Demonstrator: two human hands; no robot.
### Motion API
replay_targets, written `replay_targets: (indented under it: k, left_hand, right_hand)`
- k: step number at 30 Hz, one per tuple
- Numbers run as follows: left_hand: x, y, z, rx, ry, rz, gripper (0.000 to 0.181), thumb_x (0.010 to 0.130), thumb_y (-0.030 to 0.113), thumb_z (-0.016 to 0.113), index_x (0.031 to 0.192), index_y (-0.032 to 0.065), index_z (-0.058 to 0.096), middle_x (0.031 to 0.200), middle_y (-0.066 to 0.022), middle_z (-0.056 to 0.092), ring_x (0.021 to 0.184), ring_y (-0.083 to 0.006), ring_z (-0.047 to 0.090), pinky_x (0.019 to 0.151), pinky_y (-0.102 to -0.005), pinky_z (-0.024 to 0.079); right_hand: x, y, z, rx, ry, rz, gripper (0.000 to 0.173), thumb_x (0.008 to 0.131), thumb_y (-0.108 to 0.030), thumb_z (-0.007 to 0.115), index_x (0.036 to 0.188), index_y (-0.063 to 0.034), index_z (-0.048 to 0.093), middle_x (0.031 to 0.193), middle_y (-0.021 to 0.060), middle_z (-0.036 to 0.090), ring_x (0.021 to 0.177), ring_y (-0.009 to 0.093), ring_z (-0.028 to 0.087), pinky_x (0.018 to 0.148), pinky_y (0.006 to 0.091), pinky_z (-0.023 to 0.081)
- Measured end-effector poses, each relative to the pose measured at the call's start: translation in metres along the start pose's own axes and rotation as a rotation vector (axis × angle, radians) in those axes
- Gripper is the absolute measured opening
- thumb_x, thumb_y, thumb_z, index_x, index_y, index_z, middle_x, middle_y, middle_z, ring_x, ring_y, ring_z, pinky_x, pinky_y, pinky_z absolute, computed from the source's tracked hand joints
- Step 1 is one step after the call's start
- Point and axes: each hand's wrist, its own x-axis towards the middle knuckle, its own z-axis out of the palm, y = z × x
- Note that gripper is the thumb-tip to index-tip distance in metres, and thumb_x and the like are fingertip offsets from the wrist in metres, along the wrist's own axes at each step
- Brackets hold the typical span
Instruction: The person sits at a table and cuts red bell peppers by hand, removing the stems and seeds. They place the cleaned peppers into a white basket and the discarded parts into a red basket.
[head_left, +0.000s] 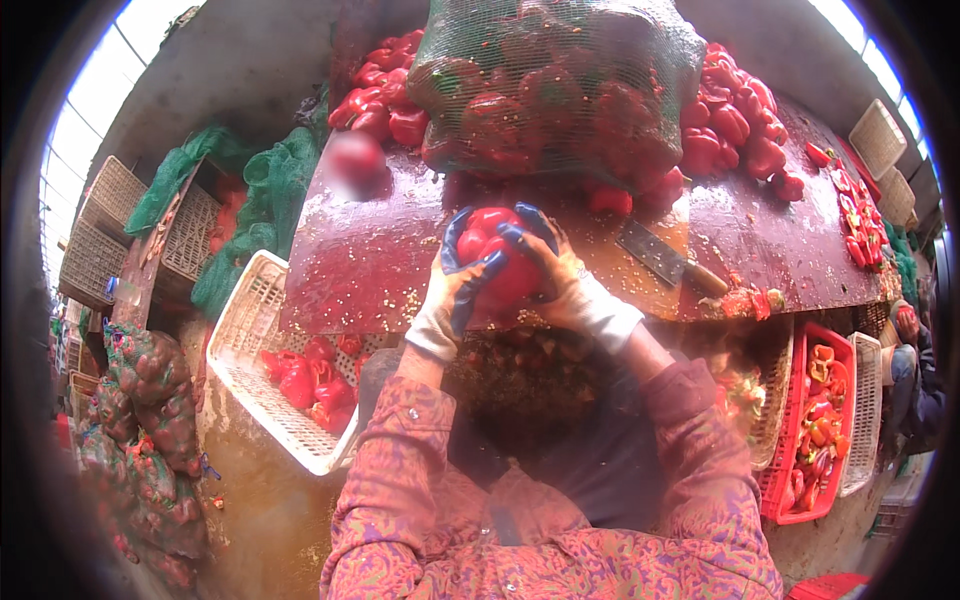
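Between my two gloved hands, a large red bell pepper (491, 259) is held above the near edge of the table (360, 277). My left hand (457, 277) grips its left side, and my right hand (551, 262) clasps the right side with its fingers over the top. Both gloves are whitish with dark blue coated fingers. To the right lies a cleaver (664, 259), its wooden handle pointing towards the lower right. Beyond my hands stands a green mesh sack (555, 97) filled with red peppers.
Red peppers (731, 120) are piled beside the sack. A white plastic crate (255, 360) with peppers stands at my left, a red crate (817, 427) with pepper pieces at my right. Filled mesh sacks (150, 435) lie far left. A co-worker's arm (915, 390) shows at the right rim.
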Motion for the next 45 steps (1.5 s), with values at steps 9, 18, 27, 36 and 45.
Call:
replay_targets:
  k: [9, 18, 27, 36, 45]
  left_hand:
    - [0.001, -0.027, -0.042, 0.394, -0.059, 0.259, 0.094, 0.063, 0.001, 0.09, 0.143, 0.0111, 0.042, 0.137, -0.0059, 0.051, 0.121, -0.019, 0.053, 0.102, -0.0336, 0.05]
    - [-0.034, -0.02, -0.042, 1.433, 0.129, 0.148, 0.108, 0.065, 0.028, 0.086, 0.148, 0.002, 0.023, 0.136, -0.0232, 0.042, 0.119, -0.0392, 0.054, 0.098, -0.0434, 0.05]
    - [-0.022, -0.031, -0.035, 1.291, 0.076, 0.189, 0.094, 0.06, 0.024, 0.084, 0.136, 0.0025, 0.034, 0.123, -0.0205, 0.047, 0.109, -0.037, 0.058, 0.092, -0.0426, 0.052]
    - [-0.01, -0.017, -0.022, 1.355, 0.219, 0.08, 0.073, 0.06, 0.025, 0.085, 0.119, 0.0051, 0.047, 0.115, -0.0165, 0.053, 0.105, -0.0362, 0.06, 0.087, -0.0449, 0.053]
    - [-0.019, -0.038, -0.058, 1.346, 0.239, 0.446, 0.05, 0.068, 0.023, 0.083, 0.105, 0.0075, 0.053, 0.104, -0.0136, 0.055, 0.089, -0.0364, 0.063, 0.074, -0.0448, 0.053]
  right_hand:
    - [0.009, 0.019, 0.036, 0.774, 0.049, 0.64, 0.049, 0.094, -0.01, 0.063, 0.141, -0.0075, 0.047, 0.119, 0.0041, 0.063, 0.108, 0.013, 0.056, 0.096, 0.0269, 0.046]
    - [0.005, -0.02, 0.07, 0.142, 0.175, 0.401, 0.063, 0.077, -0.022, 0.078, 0.131, -0.0061, 0.051, 0.119, 0.0175, 0.054, 0.106, 0.028, 0.059, 0.092, 0.0394, 0.05]
    - [0.009, -0.01, 0.061, -0.072, 0.072, 0.346, 0.061, 0.075, -0.029, 0.08, 0.123, -0.0049, 0.052, 0.116, 0.0218, 0.057, 0.107, 0.04, 0.058, 0.09, 0.045, 0.049]
    - [0.047, 0.016, 0.067, 0.011, -0.001, 0.641, 0.059, 0.077, -0.039, 0.078, 0.122, -0.0078, 0.055, 0.107, 0.0225, 0.068, 0.102, 0.042, 0.064, 0.089, 0.0457, 0.051]
    - [0.079, 0.032, 0.092, -0.023, 0.114, 0.878, 0.052, 0.076, -0.039, 0.077, 0.114, -0.0064, 0.062, 0.109, 0.0203, 0.069, 0.102, 0.036, 0.067, 0.089, 0.0438, 0.052]
